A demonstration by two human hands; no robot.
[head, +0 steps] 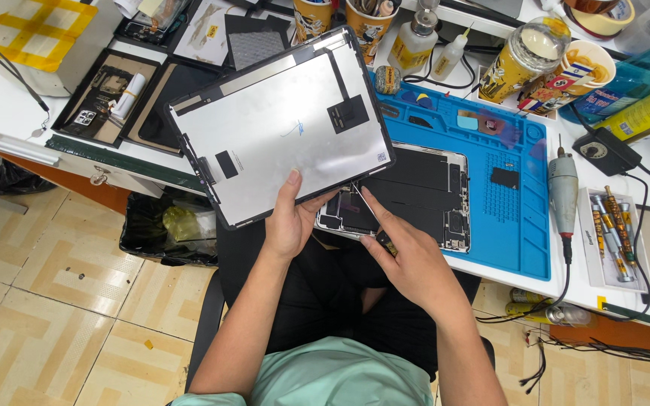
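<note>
Head view: the thin, stiff, fragile screen panel (pixel 280 124) was pinched at its six-o'clock edge by the left hand (pixel 289 222); a small dark tool (pixel 385 242) was pinched by the right hand (pixel 408 259) over the opened tablet body (pixel 423 192).

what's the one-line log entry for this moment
left hand holds lifted screen panel | right hand fingertip on open tablet body | blue mat under tablet

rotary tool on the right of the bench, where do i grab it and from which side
Grip the grey rotary tool around its thick middle, coming from above. It lies flat on the white bench, tip pointing away, cord trailing off its near end, beside the blue mat.
</note>
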